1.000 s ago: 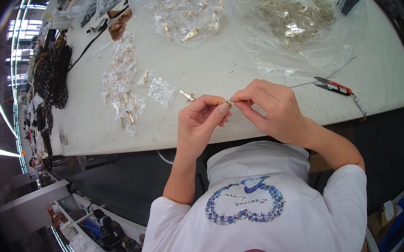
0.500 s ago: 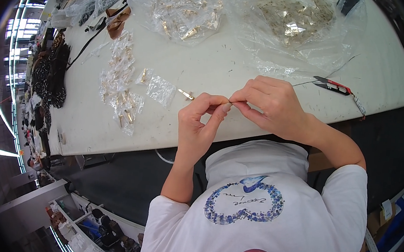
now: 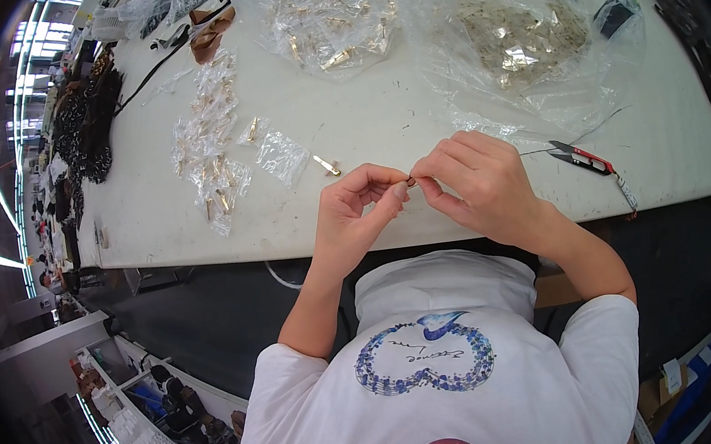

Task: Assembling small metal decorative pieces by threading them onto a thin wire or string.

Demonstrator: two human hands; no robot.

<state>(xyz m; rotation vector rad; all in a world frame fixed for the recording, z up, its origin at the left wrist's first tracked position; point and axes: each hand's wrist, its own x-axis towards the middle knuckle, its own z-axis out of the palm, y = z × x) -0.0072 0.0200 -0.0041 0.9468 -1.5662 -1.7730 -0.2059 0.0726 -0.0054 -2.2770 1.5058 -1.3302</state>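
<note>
My left hand (image 3: 358, 212) and my right hand (image 3: 481, 183) meet above the near part of the table, thumbs and forefingers pinched. Between the fingertips is a small dark looped piece (image 3: 411, 182), too small to name and partly hidden; both hands grip it. Just left of my left hand lies a loose gold metal clasp-like fitting (image 3: 327, 166). Beside that are a flat clear plastic bag (image 3: 282, 158) and a small bag with a gold fitting (image 3: 252, 131). To the right of my right hand lie red-and-black thread snips (image 3: 583, 157) with a strap on the end.
A row of small clear bags with gold fittings (image 3: 206, 135) runs along the left of the white table (image 3: 367, 103). Farther back are a large bag of gold fittings (image 3: 332, 19) and a bag of small pale pieces (image 3: 518, 41). Dark material (image 3: 87, 123) edges the left side.
My fingertips have drawn slightly apart, and more of the small looped piece shows between them. The view has shifted a little; the things on the table lie as before.
</note>
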